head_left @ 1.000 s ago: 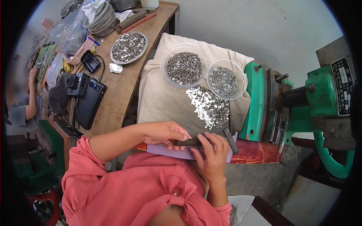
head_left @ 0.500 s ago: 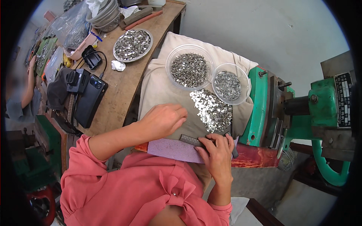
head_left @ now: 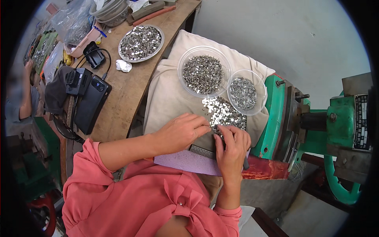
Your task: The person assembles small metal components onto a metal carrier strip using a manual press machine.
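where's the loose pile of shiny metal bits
In the head view, the pile lies right of centre on the beige cloth, between the clear bowls and the right hand.

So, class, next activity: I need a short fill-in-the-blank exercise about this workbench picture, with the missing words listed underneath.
1. The bare left hand and bare right hand are close ____, beside a loose pile of shiny silver metal pieces.
2. The larger round clear plastic tub stands to the ____ of the smaller round clear plastic tub.
3. The big metal machine beside the beige cloth is painted ____.
4. The brown flat-topped table is made of ____.

Missing words: together; left; green; wood.
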Demonstrator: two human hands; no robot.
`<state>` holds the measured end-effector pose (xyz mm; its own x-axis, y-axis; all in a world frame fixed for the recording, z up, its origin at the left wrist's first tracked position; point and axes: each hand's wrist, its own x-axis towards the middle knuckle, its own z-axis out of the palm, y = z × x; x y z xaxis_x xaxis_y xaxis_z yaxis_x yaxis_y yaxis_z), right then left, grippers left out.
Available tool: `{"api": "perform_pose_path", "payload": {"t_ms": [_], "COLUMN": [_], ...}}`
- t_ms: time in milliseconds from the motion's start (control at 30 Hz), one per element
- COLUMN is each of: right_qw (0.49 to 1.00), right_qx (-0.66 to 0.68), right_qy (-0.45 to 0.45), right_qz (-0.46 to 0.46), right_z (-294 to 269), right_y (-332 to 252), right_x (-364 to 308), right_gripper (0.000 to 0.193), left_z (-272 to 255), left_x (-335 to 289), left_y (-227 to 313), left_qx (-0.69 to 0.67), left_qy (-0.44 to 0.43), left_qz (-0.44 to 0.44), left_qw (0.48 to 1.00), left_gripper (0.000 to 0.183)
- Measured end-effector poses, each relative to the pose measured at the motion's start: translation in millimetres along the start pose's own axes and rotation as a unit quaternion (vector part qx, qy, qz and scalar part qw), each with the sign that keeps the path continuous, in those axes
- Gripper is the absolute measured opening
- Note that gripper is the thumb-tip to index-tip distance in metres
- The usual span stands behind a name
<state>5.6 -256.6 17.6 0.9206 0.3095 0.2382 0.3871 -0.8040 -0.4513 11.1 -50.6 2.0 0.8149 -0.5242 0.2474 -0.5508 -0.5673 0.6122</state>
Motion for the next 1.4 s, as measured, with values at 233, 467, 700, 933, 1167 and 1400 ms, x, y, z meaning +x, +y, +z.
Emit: {"api": "perform_pose_path", "payload": {"t_ms": [233, 467, 700, 933, 1167, 1400], "right_qw": [0.998, 0.999, 0.997, 0.998, 0.994, 0.995], "right_qx": [-0.053, -0.038, -0.064, -0.055, -0.101, -0.094], "right_qy": [-0.020, -0.017, -0.043, -0.037, 0.006, 0.014], "right_qz": [-0.009, 0.006, 0.001, -0.012, 0.043, 0.015], "right_z": [10.7, 6.8, 10.6, 0.0, -0.4, -0.8], "right_y": [-9.4, -6.2, -14.0, -8.4, -3.5, -6.5], "right_x": [12.7, 4.4, 5.7, -6.9, -5.4, -10.1], "right_gripper": [0.034, 0.033, 0.037, 0.027, 0.037, 0.031], "left_z": [-10.7, -2.2, 6.1, -6.9, 12.9, 0.6], "left_x": [-5.8, 1.5, -7.6, -8.1, -3.0, -6.7], "left_y": [-12.4, -18.0, -13.8, -8.1, -15.0, -18.2], "left_qx": [-0.066, -0.001, -0.004, -0.064, 0.074, 0.007], "left_qy": [0.056, 0.085, 0.055, -0.041, 0.074, 0.006], "left_qz": [-0.091, -0.054, -0.017, -0.052, 0.007, 0.035], "left_qw": [0.992, 0.995, 0.998, 0.996, 0.994, 0.999], "left_gripper": [0.022, 0.027, 0.027, 0.025, 0.029, 0.018]}}
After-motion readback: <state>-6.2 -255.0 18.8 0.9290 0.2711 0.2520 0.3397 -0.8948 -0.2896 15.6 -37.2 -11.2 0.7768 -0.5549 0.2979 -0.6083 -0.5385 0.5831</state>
